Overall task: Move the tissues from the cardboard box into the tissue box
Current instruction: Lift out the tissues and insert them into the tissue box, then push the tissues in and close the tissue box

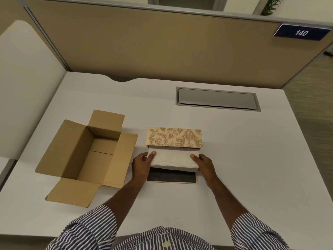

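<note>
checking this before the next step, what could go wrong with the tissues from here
The tissue stack is held only at its two ends by the left hand and right hand, so its middle could sag or sheets could slip out. It sits over the far part of the tissue box, near the patterned lid; it might catch on the rim or lid rather than drop in flat.

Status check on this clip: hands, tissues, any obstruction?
Left hand and right hand gripping tissues by both ends, over open tissue box. Cardboard box empty. Nothing in the way.
</note>
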`<state>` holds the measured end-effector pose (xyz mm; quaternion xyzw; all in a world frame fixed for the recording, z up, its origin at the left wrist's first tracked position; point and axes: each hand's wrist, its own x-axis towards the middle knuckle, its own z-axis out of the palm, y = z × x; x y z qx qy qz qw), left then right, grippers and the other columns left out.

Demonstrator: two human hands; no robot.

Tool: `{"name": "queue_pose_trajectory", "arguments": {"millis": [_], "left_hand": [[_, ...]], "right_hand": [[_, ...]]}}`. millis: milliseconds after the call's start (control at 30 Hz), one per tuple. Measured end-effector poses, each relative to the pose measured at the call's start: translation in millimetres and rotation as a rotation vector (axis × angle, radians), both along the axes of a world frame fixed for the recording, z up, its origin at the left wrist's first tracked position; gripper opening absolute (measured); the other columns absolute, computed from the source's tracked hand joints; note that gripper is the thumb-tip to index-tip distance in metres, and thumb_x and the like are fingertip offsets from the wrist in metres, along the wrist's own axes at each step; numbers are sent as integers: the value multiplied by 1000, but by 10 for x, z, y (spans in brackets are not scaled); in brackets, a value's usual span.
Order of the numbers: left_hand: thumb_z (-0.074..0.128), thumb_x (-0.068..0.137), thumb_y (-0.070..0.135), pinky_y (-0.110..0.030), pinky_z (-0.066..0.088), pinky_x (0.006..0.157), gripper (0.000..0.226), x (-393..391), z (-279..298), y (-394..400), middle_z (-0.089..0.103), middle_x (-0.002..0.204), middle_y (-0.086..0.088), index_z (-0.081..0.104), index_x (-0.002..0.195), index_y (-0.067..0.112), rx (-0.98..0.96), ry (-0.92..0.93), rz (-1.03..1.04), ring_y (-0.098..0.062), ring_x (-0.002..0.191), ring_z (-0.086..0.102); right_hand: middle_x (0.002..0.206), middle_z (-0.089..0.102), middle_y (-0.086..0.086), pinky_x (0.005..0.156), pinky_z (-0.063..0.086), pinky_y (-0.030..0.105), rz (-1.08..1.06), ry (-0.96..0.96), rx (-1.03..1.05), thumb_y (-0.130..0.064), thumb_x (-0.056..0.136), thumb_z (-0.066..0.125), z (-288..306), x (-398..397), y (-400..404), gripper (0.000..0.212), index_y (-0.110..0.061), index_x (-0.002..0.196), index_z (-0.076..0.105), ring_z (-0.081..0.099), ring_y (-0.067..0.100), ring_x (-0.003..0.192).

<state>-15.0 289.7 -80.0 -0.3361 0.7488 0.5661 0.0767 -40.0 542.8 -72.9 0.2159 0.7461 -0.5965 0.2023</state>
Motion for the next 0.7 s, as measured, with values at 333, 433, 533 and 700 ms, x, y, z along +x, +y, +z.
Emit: {"name": "queue_pose_trajectory", "arguments": {"millis": [333, 433, 533, 700], "left_hand": [[74, 82, 51, -36, 51, 97, 60, -63, 23, 7, 65, 131, -11, 59, 126, 13, -49, -76, 15, -27, 117, 60], [67, 88, 51, -37, 49, 99, 60, -71, 41, 46, 62, 134, -11, 55, 132, 12, -55, -105, -24, -29, 121, 58], [58, 97, 43, -40, 45, 107, 58, -41, 82, 115, 53, 145, -13, 45, 143, 12, -13, -114, -21, -31, 131, 52], [38, 107, 31, -44, 33, 121, 49, -14, 276, 211, 43, 155, -12, 36, 151, 11, 153, 69, 205, -29, 143, 41]], "right_hand": [[127, 63, 9, 102, 53, 49, -112, -42, 181, -47, 89, 70, -28, -3, -101, 58, -10, 131, 56, 60, 29, 116], [127, 62, 9, 98, 56, 46, -106, -52, 166, -46, 91, 67, -7, -1, -99, 55, -10, 131, 56, 60, 29, 116], [127, 64, 13, 90, 57, 40, -104, -49, 57, -40, 97, 59, 1, 43, -37, 45, -9, 129, 58, 62, 30, 114], [123, 69, 16, 85, 53, 37, -207, -37, -15, -30, 101, 54, 98, -46, 217, 32, -11, 125, 63, 66, 30, 104]]}}
